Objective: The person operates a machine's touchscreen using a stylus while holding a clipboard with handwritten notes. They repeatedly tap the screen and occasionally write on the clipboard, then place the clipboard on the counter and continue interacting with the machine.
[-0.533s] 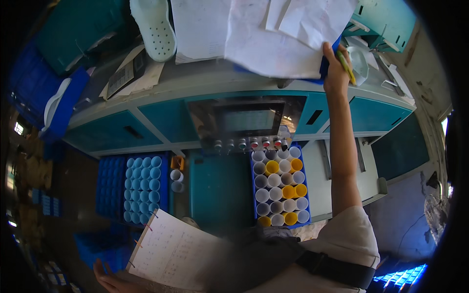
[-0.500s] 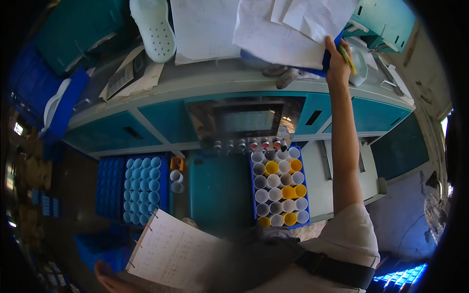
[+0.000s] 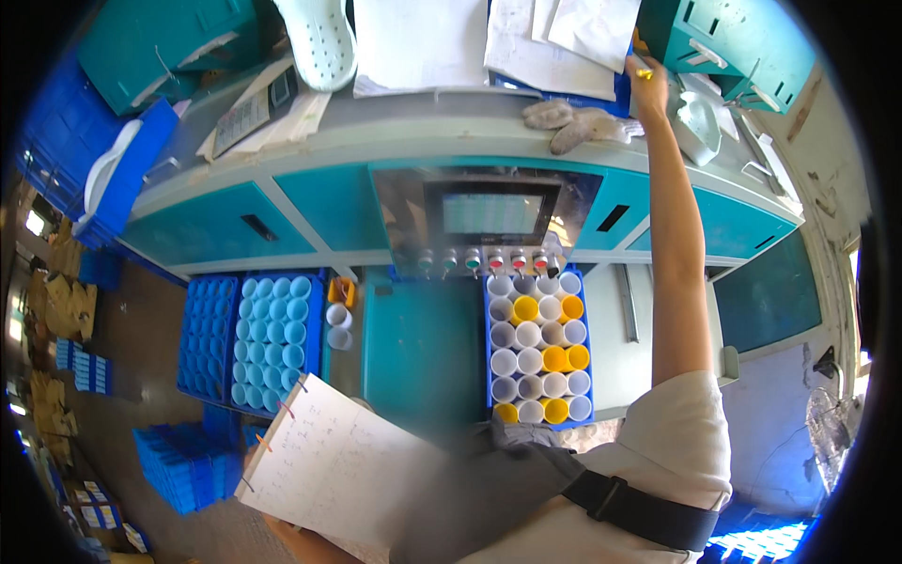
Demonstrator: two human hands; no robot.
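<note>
My right arm stretches forward over the machine counter, and my right hand (image 3: 650, 96) is closed around a yellow pen (image 3: 645, 73). It lies at the right edge of a blue folder (image 3: 611, 106), which has loose white sheets (image 3: 550, 70) on it. Low on the left, my left hand (image 3: 282, 528) holds an open ring-bound notebook (image 3: 329, 456) with handwritten pages from below. Most of the left fingers are hidden behind the notebook. A pair of grey work gloves (image 3: 583, 127) rests in front of the folder.
Below the control panel (image 3: 493, 214), a blue crate (image 3: 489, 376) holds white and yellow cups. Blue trays of light-blue cups (image 3: 272, 329) stand left, with two white cups (image 3: 339, 317) beside them. A white perforated insole-like piece (image 3: 322, 47) and a white dish (image 3: 698, 127) lie on the counter.
The folder with its sheets has come down onto the counter, and my right hand has moved slightly forward. My left hand has gone from beside the notebook to beneath it.
</note>
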